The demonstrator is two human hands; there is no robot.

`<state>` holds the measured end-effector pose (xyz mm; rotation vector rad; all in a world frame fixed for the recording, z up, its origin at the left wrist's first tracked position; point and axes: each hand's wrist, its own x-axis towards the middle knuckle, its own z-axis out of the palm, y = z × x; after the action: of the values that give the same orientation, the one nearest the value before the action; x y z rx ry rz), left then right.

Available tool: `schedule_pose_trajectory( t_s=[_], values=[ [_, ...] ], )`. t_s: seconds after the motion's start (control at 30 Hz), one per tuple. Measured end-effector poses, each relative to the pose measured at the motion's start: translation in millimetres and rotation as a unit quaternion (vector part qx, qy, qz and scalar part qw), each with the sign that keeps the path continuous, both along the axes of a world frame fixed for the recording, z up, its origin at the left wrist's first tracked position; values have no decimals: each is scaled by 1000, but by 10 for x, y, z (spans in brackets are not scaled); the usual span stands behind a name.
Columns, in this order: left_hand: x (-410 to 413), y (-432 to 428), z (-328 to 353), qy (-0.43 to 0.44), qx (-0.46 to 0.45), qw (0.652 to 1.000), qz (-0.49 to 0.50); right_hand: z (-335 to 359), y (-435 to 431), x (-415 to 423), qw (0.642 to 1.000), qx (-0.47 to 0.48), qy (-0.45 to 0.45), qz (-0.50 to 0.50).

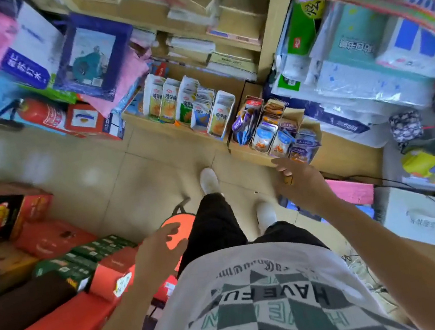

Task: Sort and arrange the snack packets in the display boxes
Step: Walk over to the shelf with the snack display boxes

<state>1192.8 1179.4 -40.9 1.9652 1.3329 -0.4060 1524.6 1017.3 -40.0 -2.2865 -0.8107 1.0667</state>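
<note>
Head camera looks straight down on a person standing before the low shelf (349, 156). The snack packets (271, 135) sit jumbled in the display boxes (248, 152) right of centre. A tidier row of white boxes (225, 100) stands just to their upper left. The right hand (301, 181) hovers just below the purple packets (304, 147) at the near corner, fingers bent. Something small and tan shows under them, but I can't tell whether it's held. The left hand (159, 252) hangs low, left of centre, fingers spread and empty. To do this well, I'd say get down closer, steady the box with the free hand, and stand like packets upright together.
</note>
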Motion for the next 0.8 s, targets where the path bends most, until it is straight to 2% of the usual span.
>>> schedule_pose_trajectory(
  t_s=[0.13,0.33,0.47,0.63,0.7,0.8],
  values=[
    [476,826,-90,-44,8,999,-28,-189,422,40,999,-11,18,-31],
    [1381,2001,-147,-74,-3,990,-119,-358,598,-76,987,-115,34,-103],
    [1956,2458,-160,-105,4,980,-171,-526,666,-83,979,-150,32,-134],
    [2296,2727,-586,-66,2,974,-217,-892,1107,138,982,-104,57,-145],
    [2285,2813,-875,-35,-2,971,-237,-1126,1328,232,985,-74,58,-144],
    [2177,2943,-1374,27,1,964,-264,-1452,1686,338,988,-82,57,-120]
  ],
)
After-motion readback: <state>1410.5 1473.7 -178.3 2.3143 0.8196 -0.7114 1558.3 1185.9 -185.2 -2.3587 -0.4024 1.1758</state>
